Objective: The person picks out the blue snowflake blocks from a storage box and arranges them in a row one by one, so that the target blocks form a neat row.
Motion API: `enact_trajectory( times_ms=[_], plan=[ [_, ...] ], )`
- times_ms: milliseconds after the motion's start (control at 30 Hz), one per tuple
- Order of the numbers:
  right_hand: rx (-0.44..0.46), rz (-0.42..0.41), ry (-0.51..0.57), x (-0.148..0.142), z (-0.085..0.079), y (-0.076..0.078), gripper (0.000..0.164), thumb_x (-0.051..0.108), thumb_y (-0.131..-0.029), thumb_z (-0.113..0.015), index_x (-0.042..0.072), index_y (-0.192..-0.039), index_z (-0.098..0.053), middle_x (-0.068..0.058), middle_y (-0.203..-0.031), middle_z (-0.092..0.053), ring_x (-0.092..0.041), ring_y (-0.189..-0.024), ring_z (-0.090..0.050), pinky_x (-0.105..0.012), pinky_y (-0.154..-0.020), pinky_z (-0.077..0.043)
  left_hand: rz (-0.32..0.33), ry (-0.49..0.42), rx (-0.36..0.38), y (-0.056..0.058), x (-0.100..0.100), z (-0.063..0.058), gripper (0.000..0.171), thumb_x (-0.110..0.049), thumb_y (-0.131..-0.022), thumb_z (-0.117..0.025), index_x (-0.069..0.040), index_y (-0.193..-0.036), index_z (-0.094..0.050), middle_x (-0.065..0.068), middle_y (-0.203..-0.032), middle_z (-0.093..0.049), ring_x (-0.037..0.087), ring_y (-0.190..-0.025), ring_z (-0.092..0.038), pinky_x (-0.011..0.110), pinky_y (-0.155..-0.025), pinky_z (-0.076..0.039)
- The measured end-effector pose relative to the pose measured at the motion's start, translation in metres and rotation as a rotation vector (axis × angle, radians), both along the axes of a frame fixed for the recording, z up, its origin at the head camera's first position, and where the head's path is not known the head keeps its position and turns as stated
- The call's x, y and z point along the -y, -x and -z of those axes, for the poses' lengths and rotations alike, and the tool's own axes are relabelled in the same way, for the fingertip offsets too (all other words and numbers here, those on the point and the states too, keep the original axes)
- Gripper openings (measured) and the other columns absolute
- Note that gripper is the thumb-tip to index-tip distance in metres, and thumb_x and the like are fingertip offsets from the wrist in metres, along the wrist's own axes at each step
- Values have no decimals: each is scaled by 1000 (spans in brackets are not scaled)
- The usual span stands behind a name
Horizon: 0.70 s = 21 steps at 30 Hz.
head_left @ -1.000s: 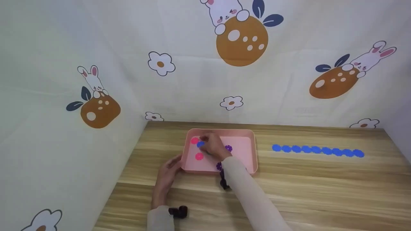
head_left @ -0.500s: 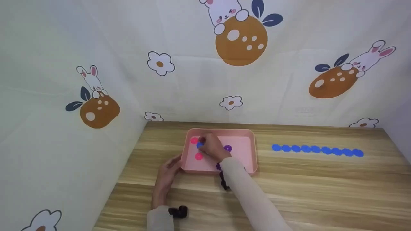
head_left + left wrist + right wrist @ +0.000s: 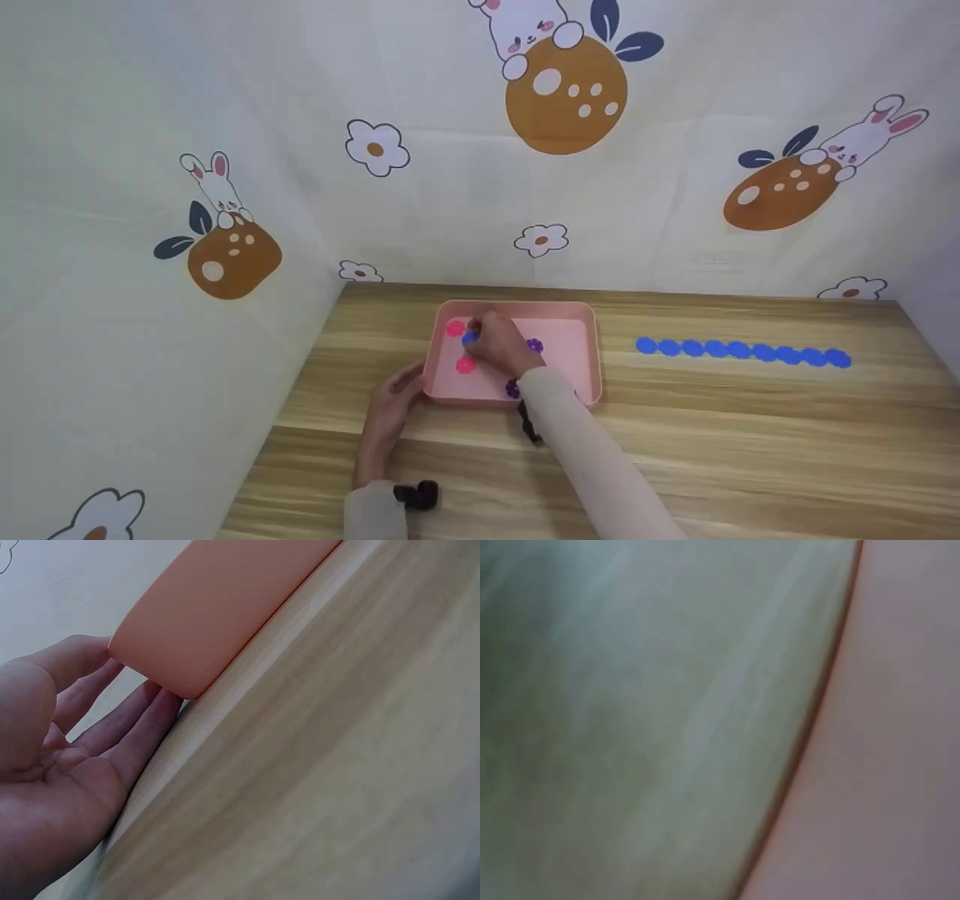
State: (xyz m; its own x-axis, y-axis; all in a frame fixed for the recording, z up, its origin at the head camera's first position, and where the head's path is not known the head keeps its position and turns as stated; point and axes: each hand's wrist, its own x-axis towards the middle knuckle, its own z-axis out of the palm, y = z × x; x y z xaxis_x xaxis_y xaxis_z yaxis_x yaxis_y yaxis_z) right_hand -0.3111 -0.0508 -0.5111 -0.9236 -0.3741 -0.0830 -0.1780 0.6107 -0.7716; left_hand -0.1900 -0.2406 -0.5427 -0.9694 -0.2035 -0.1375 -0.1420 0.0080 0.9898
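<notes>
A shallow pink tray [image 3: 577, 367] lies on the table, with loose flower-shaped plastic discs in it. My right hand [image 3: 506, 345] reaches into the tray's left half and pinches a blue flower-shaped disc [image 3: 469, 340], partly covered by the fingertips. Close by lie one pink disc [image 3: 455, 328] behind it and another pink disc [image 3: 466, 365] in front. Two purple discs show, one purple disc [image 3: 534, 346] beside the right hand and the other near the front wall. My left hand [image 3: 82, 735] rests its loosely extended fingers against the tray's outer left end [image 3: 195, 622].
To the tray's right, several blue discs form a long row [image 3: 739, 350] on the wooden table [image 3: 750, 442]. Patterned cloth walls [image 3: 450, 202] rise behind and at the sides. The right wrist view shows only a blurred tray edge [image 3: 802, 735] and the table.
My right hand makes only slight movements at the blue disc. The left hand stays at the tray's end, and the row of discs is unchanged.
</notes>
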Motion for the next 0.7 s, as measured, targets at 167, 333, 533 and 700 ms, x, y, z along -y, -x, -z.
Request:
enact_trajectory(
  times_ms=[167,333,533,700],
  plan=[
    [-2,-9,3,-10,-5,2,40,20,-88,-76,8,-125,-67,-4,-112,-69,-20,-95,-65,-32,-90,-61,2,19,11,1,0,0,43,-19,-98,-65,-3,-137,-59,18,-144,-58,30,-135,-55,33,-109,-52],
    [19,-7,6,-24,-17,2,46,25,-87,-79,12,-129,-65,-1,-116,-68,-21,-102,-64,-36,-101,-59,2,39,49,1,2,-1,43,-23,-98,-65,-10,-138,-60,13,-145,-58,28,-136,-54,39,-114,-49],
    [-1,-9,-6,-42,-31,2,50,23,-87,-79,11,-133,-64,-2,-124,-67,-22,-111,-63,-38,-105,-56,-3,65,82,1,3,-1,43,-25,-98,-64,-13,-140,-59,11,-147,-56,28,-138,-52,41,-116,-46],
    [-19,14,-5,-58,-41,0,49,21,-87,-79,9,-132,-64,-6,-126,-66,-26,-114,-62,-39,-103,-58,3,64,96,2,2,0,46,-30,-97,-66,-16,-140,-58,9,-148,-55,27,-139,-51,41,-116,-47]
  ],
)
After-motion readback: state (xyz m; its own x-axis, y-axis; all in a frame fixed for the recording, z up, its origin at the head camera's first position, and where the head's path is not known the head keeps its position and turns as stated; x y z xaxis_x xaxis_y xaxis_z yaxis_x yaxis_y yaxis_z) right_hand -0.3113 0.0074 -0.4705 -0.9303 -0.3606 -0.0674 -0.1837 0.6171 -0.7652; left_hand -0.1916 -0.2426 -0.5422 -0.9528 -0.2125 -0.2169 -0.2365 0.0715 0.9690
